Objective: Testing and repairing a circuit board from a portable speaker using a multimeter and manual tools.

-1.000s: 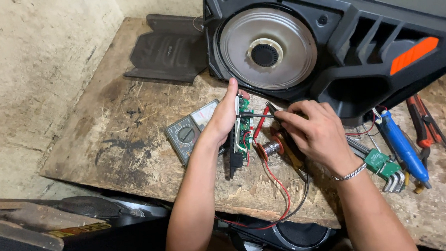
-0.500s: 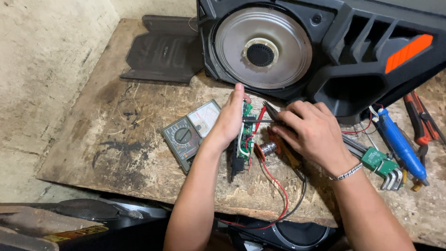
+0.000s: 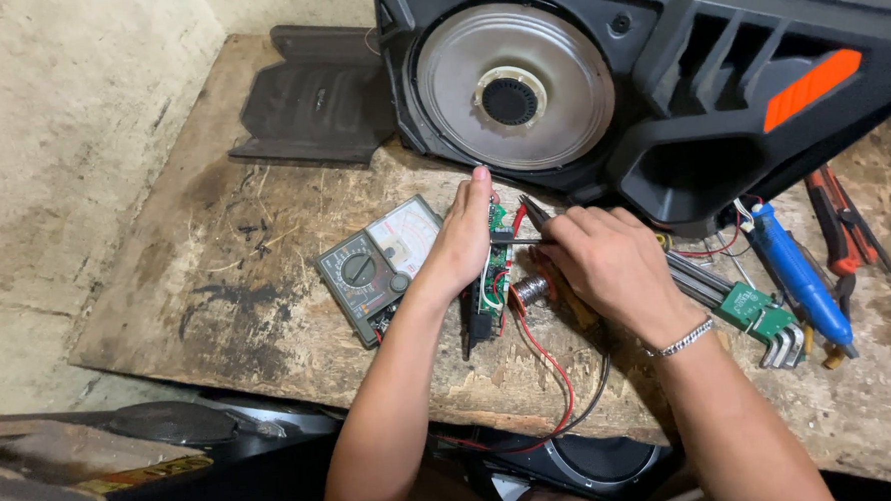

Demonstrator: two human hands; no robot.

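My left hand (image 3: 459,242) holds a small green circuit board (image 3: 494,263) on its edge on the worn wooden bench (image 3: 216,281). My right hand (image 3: 606,261) grips a thin metal tool (image 3: 530,219) whose tip points at the top of the board. Red, black and white wires (image 3: 546,361) run from the board toward the front edge. A coil of solder wire (image 3: 530,291) lies just under my right hand.
A big black speaker cabinet (image 3: 658,81) with a silver cone and an orange tab lies at the back. An analog multimeter (image 3: 371,269) is left of the board, a black plastic panel (image 3: 314,96) behind it. Hex keys (image 3: 759,312), a blue tool (image 3: 797,275) and red-handled tools (image 3: 845,233) lie right.
The view has shifted slightly, so the bench things sit lower and to the right. Both hands stay on the board and the tool, with only small moves.
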